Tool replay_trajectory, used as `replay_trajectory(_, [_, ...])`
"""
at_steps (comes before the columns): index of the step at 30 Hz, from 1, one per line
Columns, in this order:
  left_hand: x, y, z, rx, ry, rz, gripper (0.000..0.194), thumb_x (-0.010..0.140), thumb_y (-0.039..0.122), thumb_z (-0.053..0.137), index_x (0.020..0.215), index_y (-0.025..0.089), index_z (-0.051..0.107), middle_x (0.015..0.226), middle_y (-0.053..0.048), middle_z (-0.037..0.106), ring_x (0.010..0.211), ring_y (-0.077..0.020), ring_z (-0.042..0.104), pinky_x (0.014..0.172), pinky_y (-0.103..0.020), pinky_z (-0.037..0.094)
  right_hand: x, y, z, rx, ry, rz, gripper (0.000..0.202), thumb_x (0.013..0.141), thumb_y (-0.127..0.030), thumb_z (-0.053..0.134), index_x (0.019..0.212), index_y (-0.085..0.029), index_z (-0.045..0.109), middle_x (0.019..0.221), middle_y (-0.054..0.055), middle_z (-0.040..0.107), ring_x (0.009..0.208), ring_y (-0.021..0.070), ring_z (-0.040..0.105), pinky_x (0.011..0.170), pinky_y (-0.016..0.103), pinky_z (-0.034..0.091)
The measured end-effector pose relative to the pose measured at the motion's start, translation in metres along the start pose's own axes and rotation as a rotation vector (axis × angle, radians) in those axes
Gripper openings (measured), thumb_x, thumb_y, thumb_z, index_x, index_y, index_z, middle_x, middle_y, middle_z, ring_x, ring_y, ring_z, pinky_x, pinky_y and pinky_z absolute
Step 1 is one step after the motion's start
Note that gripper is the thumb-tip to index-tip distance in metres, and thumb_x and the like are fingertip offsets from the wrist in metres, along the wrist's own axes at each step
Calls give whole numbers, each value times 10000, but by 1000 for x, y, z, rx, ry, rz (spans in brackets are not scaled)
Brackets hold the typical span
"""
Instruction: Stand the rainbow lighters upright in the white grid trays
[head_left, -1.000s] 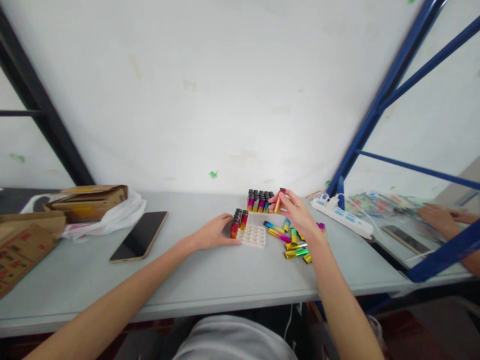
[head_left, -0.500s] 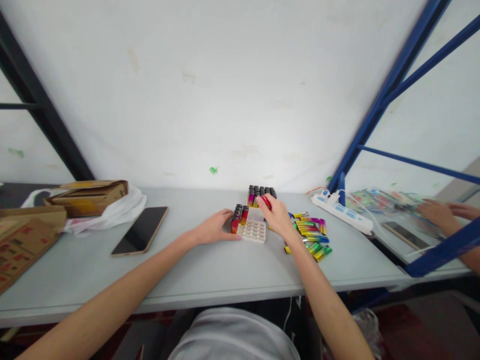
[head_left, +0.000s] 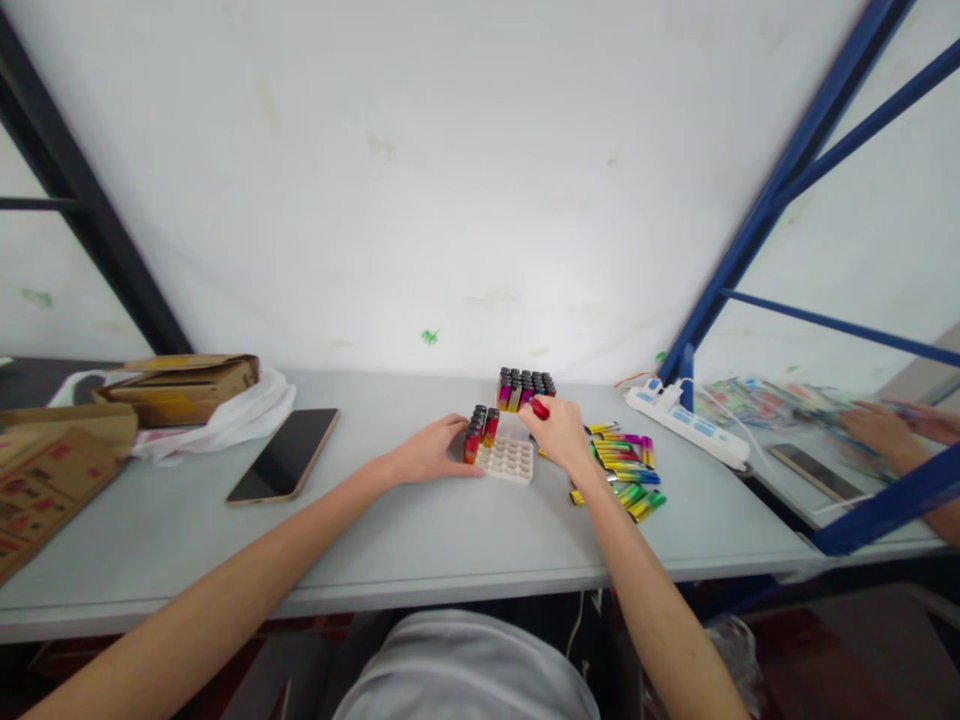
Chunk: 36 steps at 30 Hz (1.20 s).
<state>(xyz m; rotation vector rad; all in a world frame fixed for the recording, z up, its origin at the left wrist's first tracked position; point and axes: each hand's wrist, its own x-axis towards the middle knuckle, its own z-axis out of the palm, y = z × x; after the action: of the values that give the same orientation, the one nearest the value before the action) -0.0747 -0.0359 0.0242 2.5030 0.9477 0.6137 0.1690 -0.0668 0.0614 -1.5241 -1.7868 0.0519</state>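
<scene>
My left hand [head_left: 431, 452] is around the left end of a white tray [head_left: 514, 462] with rows of round holes, thumb at the front edge and fingers behind. Red and orange lighters [head_left: 472, 447] with black tops stand upright at that end. My right hand [head_left: 559, 432] is closed on a red lighter [head_left: 538, 408], mostly hidden by the fingers, above the tray's back right. Behind it stands a full block of lighters [head_left: 525, 386] with black tops. Loose lighters [head_left: 626, 465] in yellow, green, blue and purple lie in a pile right of the tray.
A phone [head_left: 285, 455] lies to the left, near cardboard boxes [head_left: 180, 390] and a white plastic bag [head_left: 255, 410]. At the right are a power strip [head_left: 686, 425] and a blue metal frame [head_left: 750, 230]. Beyond it, another person's hands [head_left: 881, 430] are over plastic packets.
My right hand has shifted slightly to the right and turned, with the red lighter still in its fingers. My left hand keeps its place at the tray. The view has moved slightly.
</scene>
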Motion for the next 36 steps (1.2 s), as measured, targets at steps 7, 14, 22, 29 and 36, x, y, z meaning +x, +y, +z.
replay_trajectory(7, [0,-1,0,-15,0,14,710,749,627,764,1273,169,626,1276,-124,633,1174,-323,606,1055,-392,460,0,-3,-4,85,37,-29,475,938,-504,477,576,-204,411,534,-36,418,551,113,302,574,280,227])
replay_trajectory(14, [-1,1,-1,-15,-3,6,698,751,617,770,1276,180,626,1295,-124,622,1184,-318,600,1070,-397,450,0,2,-2,76,31,-16,352,854,-342,544,554,-205,420,526,-49,367,550,110,302,559,275,219])
replay_trajectory(22, [0,-3,2,-13,13,14,711,740,637,770,1266,178,633,1277,-126,634,1159,-324,612,1052,-402,463,0,-1,-4,121,-17,-120,339,976,-442,492,730,-210,511,596,-42,464,566,130,398,591,268,288])
replay_trajectory(29, [-1,-4,2,-31,10,5,724,730,628,784,1271,169,638,1299,-138,623,1171,-328,604,1067,-423,460,1,2,5,144,-183,-390,383,1036,-446,439,768,-193,545,837,43,583,796,171,553,733,270,398])
replay_trajectory(36, [-1,-3,2,-35,-1,-10,736,725,615,789,1286,164,632,1325,-143,609,1207,-330,590,1094,-417,447,-3,-3,8,200,-384,-275,403,1000,-449,529,719,-169,600,614,-6,614,560,126,511,550,248,292])
